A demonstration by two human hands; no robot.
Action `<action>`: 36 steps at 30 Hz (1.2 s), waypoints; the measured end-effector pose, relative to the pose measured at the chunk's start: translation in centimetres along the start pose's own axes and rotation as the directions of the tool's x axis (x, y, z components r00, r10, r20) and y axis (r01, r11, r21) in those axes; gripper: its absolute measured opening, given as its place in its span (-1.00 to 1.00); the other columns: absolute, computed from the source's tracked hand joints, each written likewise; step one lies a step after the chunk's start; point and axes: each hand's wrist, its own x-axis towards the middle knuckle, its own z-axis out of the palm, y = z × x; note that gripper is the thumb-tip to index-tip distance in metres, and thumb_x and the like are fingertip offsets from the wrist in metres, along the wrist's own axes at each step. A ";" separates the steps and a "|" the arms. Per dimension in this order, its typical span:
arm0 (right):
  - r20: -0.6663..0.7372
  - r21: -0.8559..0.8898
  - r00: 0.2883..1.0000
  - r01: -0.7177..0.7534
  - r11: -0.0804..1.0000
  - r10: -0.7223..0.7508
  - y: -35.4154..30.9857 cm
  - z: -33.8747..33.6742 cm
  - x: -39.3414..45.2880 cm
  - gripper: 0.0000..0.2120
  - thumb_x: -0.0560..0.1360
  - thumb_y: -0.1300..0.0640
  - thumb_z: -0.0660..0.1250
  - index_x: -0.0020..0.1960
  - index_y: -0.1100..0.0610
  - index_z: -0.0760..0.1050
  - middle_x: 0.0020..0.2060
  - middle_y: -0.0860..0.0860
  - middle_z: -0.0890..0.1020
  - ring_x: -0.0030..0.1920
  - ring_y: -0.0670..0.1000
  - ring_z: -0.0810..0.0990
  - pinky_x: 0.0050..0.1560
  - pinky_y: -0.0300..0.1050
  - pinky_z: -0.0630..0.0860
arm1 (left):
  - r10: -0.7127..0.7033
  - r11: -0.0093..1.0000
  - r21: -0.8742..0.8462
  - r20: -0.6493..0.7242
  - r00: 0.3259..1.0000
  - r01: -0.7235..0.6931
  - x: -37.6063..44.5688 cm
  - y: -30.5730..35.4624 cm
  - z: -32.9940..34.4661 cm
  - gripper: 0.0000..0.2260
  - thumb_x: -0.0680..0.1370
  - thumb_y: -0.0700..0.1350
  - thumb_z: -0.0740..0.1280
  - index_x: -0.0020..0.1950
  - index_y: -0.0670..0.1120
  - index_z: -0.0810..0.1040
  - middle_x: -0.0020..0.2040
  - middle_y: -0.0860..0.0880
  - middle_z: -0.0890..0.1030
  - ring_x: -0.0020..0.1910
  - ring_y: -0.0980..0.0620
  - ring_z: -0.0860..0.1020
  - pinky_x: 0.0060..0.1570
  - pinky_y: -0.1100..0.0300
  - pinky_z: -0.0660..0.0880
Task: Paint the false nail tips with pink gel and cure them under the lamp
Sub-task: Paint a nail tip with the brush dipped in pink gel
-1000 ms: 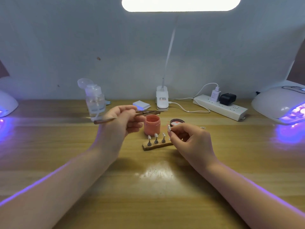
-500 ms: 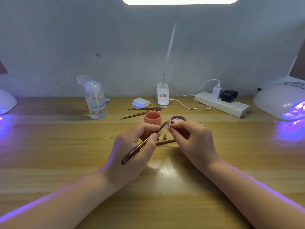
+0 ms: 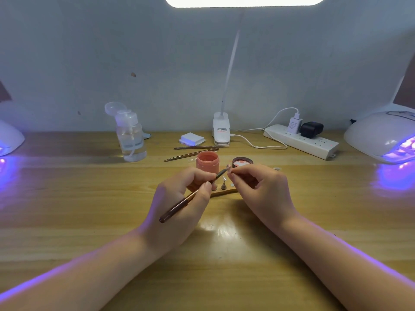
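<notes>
Lowered, slim metallic brush (image 3: 190, 197) meets glossy tip (image 3: 228, 169).

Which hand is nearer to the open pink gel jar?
Left. The left hand, gripping the brush, sits directly in front of the pink gel jar, its fingers overlapping the jar's base in this view. The right hand, pinching a nail tip, is off to the jar's right.

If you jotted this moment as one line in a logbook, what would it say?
step: painting nail tip | left hand: holds brush | right hand: pinches tip | pink gel jar: open | lamp: lit
</notes>
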 end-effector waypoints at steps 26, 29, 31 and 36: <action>0.040 0.086 0.994 -0.107 0.991 0.104 0.2 -0.1 -0.1 -0.91 0.45 0.25 0.45 -0.06 0.16 0.68 -0.25 0.02 0.70 -0.22 -0.07 0.62 -0.19 -0.25 0.53 | -0.090 0.968 -0.237 -0.032 0.995 0.080 0.1 -0.1 0.1 -0.85 0.49 -0.06 0.29 -0.03 -0.06 0.61 -0.15 -0.03 0.69 -0.10 0.03 0.66 -0.09 0.27 0.54; 0.037 0.087 0.995 -0.100 0.991 0.097 0.2 -0.1 -0.1 -0.91 0.45 0.25 0.45 -0.06 0.15 0.68 -0.26 0.01 0.69 -0.21 -0.09 0.62 -0.21 -0.29 0.53 | -0.119 0.969 -0.220 -0.025 0.993 0.111 0.2 -0.1 0.3 -0.86 0.52 -0.13 0.28 0.00 -0.03 0.61 -0.11 -0.01 0.70 -0.03 0.01 0.65 -0.03 0.19 0.55; 0.032 0.091 0.994 -0.105 0.990 0.102 0.2 -0.1 -0.1 -0.92 0.44 0.25 0.46 -0.07 0.15 0.68 -0.27 0.00 0.69 -0.23 -0.09 0.62 -0.22 -0.30 0.52 | -0.126 0.968 -0.222 -0.009 0.992 0.121 0.1 -0.2 0.3 -0.88 0.49 -0.09 0.31 -0.04 -0.03 0.62 -0.15 -0.02 0.69 -0.07 0.01 0.65 -0.03 0.16 0.56; 0.037 0.095 0.992 -0.124 0.988 0.121 0.3 -0.1 -0.1 -0.93 0.45 0.22 0.46 -0.07 0.14 0.68 -0.29 -0.03 0.68 -0.26 -0.10 0.61 -0.23 -0.30 0.52 | -0.070 0.975 -0.212 -0.033 0.997 0.062 0.1 -0.1 0.1 -0.82 0.48 -0.03 0.27 -0.03 -0.05 0.61 -0.15 -0.03 0.68 -0.11 0.04 0.64 -0.10 0.28 0.52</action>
